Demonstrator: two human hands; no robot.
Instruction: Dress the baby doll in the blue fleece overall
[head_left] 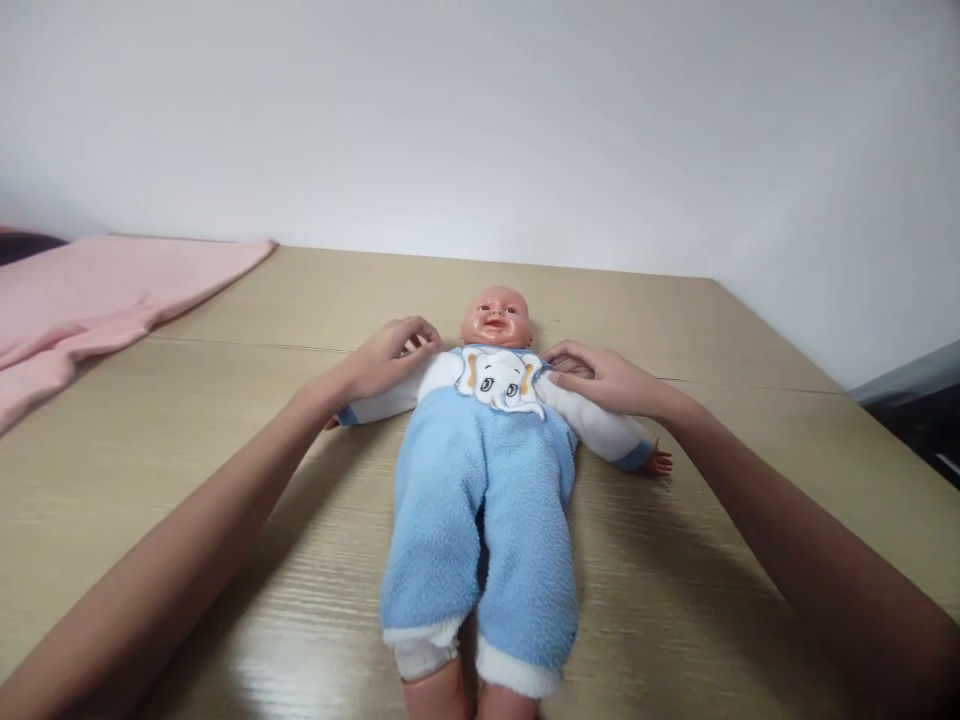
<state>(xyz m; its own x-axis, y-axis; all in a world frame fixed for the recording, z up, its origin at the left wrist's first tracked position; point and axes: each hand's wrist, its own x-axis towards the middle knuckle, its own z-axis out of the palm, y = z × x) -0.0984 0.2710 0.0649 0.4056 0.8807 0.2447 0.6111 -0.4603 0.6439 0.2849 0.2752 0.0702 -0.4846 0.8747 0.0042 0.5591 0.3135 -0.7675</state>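
A baby doll (498,322) lies face up on a wooden table, its head at the far end and its legs towards me. It wears a fleece romper (480,480), light blue with white sleeves and an elephant patch (497,382) on the chest. Beside the shoulder on the left, my left hand (394,358) has curved fingers that stand apart and hold nothing. On the opposite shoulder, my right hand (611,378) touches the white sleeve with its fingertips, thumb apart from the forefinger. One leg cuff is rolled higher, with white cloth below it.
A pink cloth (112,290) is spread over the table's left side. The wooden table (322,290) reaches to a pale wall (480,130) behind. A dark object (926,415) shows past the table's right edge.
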